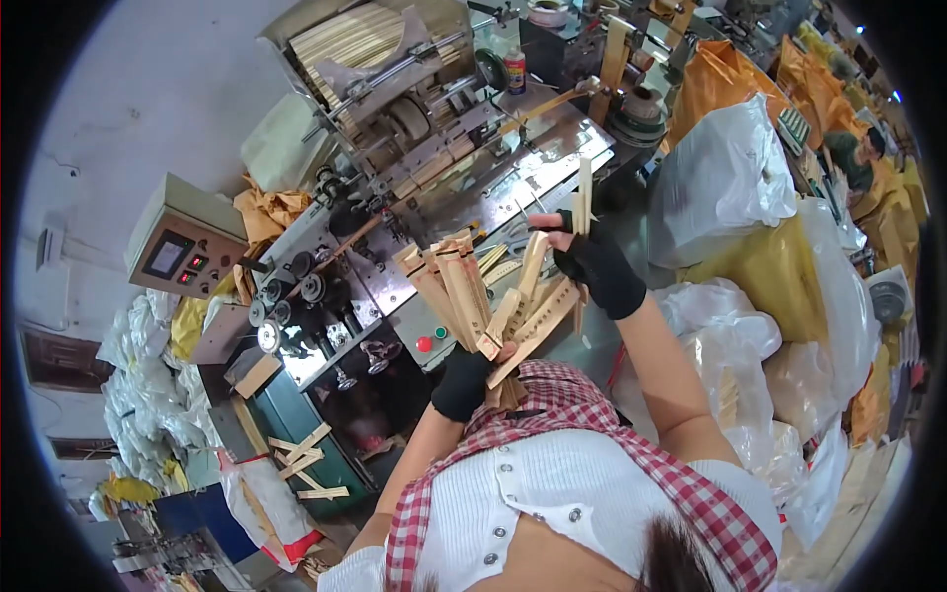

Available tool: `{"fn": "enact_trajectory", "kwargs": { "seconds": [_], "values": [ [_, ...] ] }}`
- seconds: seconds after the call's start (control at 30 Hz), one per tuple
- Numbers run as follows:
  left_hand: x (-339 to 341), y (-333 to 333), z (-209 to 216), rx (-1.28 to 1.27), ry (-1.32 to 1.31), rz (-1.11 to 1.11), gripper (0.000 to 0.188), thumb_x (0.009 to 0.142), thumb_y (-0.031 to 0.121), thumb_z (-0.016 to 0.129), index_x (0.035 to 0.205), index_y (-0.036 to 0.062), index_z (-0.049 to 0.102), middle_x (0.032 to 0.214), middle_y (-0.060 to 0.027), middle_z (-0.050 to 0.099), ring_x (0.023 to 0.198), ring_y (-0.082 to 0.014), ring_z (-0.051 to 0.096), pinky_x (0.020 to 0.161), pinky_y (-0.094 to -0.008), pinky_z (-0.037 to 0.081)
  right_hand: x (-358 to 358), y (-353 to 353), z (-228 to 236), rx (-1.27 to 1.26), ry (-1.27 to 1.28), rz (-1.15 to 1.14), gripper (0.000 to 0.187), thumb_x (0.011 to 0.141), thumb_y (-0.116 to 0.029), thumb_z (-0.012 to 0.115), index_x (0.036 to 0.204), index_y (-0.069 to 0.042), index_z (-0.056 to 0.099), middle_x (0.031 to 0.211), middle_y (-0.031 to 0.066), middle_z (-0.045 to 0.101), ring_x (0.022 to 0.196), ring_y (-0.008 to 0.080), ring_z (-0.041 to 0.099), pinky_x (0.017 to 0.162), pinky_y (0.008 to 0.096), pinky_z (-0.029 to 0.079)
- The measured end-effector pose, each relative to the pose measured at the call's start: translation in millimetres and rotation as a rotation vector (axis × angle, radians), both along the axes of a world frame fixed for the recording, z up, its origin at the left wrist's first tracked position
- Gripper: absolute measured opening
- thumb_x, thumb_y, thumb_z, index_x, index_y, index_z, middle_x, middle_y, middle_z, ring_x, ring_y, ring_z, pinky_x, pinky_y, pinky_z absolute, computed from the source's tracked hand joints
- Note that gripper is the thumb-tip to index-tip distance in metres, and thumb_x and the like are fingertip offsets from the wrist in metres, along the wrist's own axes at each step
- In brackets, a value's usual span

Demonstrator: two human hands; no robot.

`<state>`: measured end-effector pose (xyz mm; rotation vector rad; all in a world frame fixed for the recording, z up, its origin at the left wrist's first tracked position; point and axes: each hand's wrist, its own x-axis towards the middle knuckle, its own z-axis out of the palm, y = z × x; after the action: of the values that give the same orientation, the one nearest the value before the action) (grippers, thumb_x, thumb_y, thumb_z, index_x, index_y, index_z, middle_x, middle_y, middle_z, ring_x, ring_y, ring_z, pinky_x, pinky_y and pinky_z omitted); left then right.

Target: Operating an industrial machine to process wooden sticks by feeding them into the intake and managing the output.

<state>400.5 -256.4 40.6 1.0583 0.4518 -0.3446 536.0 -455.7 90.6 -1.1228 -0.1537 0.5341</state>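
Observation:
My left hand (466, 383), in a black fingerless glove, is closed around the lower ends of a fanned bundle of wrapped chopsticks (460, 281), slim tan paper packets with dark printing. Several of these packets spread up and to the right from its fingers. Higher and to the right, my right hand (604, 268), gloved alike, grips a few upright packets (584, 197). Its thumb and a finger point left, just above the fanned ends. Part of its grip is hidden behind the glove. Both hands are in front of my chest, over the near edge of a metal machine table (538, 148).
A hopper (380, 44) full of pale sticks tops the machine. On the left stands a control box (187, 242); a red button (425, 343) sits near my left hand. Plastic-wrapped bags (720, 187) crowd the right. Loose packets (301, 459) lie at lower left. Another person (853, 158) is far right.

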Motion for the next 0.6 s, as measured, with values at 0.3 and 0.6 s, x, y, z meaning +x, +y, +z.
{"fn": "enact_trajectory", "kwargs": {
  "seconds": [0.3,0.6],
  "values": [
    [3,14,-26,-0.292,-0.076,-0.202,0.051,0.074,0.012,0.069,0.12,0.0026,0.048,0.095,-0.0052,0.059,0.075,-0.015,0.059,0.063,-0.0271,0.049,-11,11,-24,0.279,0.057,0.198,0.02,0.077,-0.013,0.063,0.093,-0.007,0.053,0.085,0.0022,0.056,0.064,0.0059,0.046,0.054,0.0188,0.036],
    [-3,9,-16,-0.185,0.048,-0.075,0.061,0.073,0.008,0.068,0.127,0.004,0.042,0.106,-0.0055,0.056,0.088,-0.0167,0.057,0.071,-0.0277,0.049,-19,7,-29,0.174,-0.011,0.026,0.017,0.081,-0.008,0.063,0.096,-0.006,0.055,0.083,-0.0005,0.055,0.076,0.0067,0.052,0.066,0.0193,0.042]
  ]
}}
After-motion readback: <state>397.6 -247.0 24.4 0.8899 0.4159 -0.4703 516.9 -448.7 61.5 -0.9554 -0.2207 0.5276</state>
